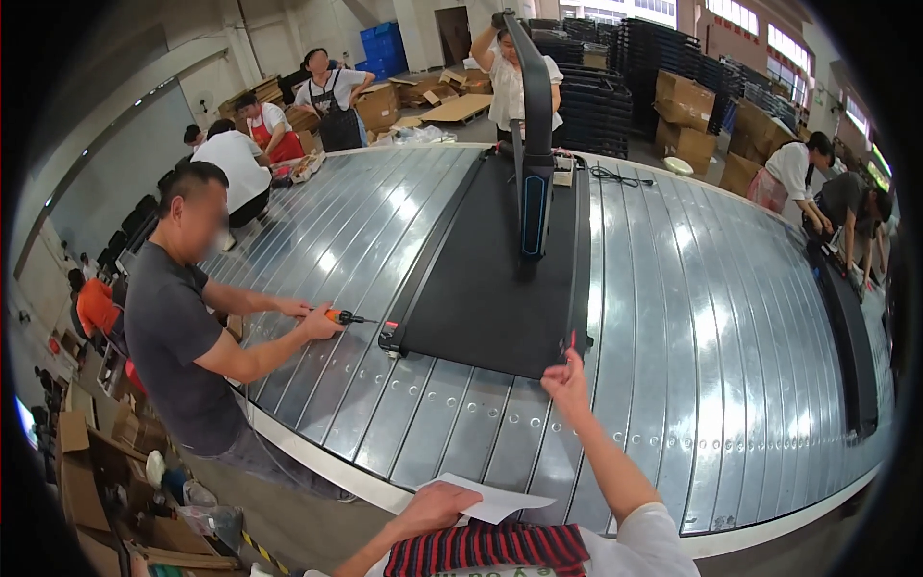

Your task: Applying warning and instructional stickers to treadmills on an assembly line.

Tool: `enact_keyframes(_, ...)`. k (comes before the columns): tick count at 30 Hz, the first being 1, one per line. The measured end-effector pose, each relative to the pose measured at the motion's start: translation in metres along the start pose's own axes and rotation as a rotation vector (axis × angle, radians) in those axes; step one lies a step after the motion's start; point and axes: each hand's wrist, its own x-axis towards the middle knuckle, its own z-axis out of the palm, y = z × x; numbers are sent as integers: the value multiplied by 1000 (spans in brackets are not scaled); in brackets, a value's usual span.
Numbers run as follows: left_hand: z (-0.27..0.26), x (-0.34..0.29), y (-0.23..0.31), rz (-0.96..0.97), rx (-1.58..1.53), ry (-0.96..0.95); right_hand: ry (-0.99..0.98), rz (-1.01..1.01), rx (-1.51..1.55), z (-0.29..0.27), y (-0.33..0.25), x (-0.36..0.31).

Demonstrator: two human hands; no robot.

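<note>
A sheet of white paper (505, 499) is held in my left hand (433, 507), close to my body over the table's near edge. My right hand (567, 383) reaches forward to the near right corner of a black treadmill (461, 298). Its thumb and index finger look apart, and a small red piece (573, 338) shows at the fingertip; whether I touch it is unclear. The treadmill lies flat, its black upright (536, 154) rising at the far end. At the near left corner, a co-worker's hands (317, 319) point an orange-and-black power screwdriver (344, 317) at the frame.
The treadmill rests on a ribbed metal table (692, 385). Another person (514, 82) holds the top of the upright. A black cable (620, 177) lies at the far right. A long black frame (846, 337) is at the right, near other workers. Cardboard boxes (687, 101) stand behind.
</note>
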Motion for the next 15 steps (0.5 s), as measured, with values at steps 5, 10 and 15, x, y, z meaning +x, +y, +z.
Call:
enact_keyframes(5,-10,10,-9,-22,-65,21,186,-250,-327,4,-67,87)
enact_keyframes(10,-3,10,-35,-109,-91,-39,212,-252,-405,26,-114,154)
enact_keyframes(15,-3,21,-53,-139,-111,9,60,-604,-646,67,-112,189)
